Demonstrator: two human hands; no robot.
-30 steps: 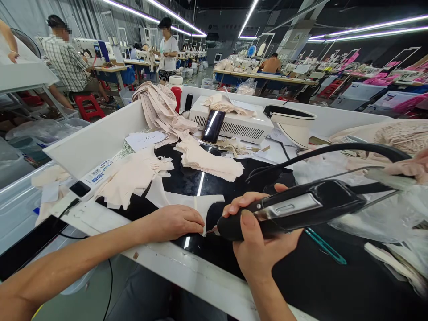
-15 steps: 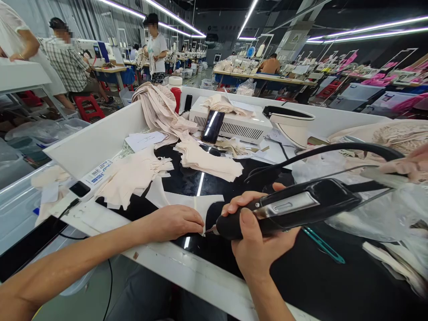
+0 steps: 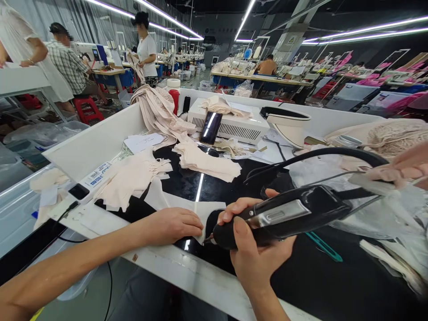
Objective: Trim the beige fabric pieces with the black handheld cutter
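Observation:
My right hand is wrapped round a black corded hand tool with a silver plate on its side and a thin metal tip pointing left. The tip is close to the near corner of a white cut fabric piece on the black tabletop. I cannot tell whether it touches the cloth. My left hand grips that same corner, fingers together and thumb hidden. Beyond it lie a spread stack of beige fabric pieces and a second beige stack.
Another person's blurred hand is at the right edge near the tool's cable. Teal snips lie right of my right hand. Behind are a phone, a white vented box, a visor and plastic bags.
My right hand and the tool have shifted slightly left and down. The fabric's near corner now sits lower, and my left fingers lie flatter over it.

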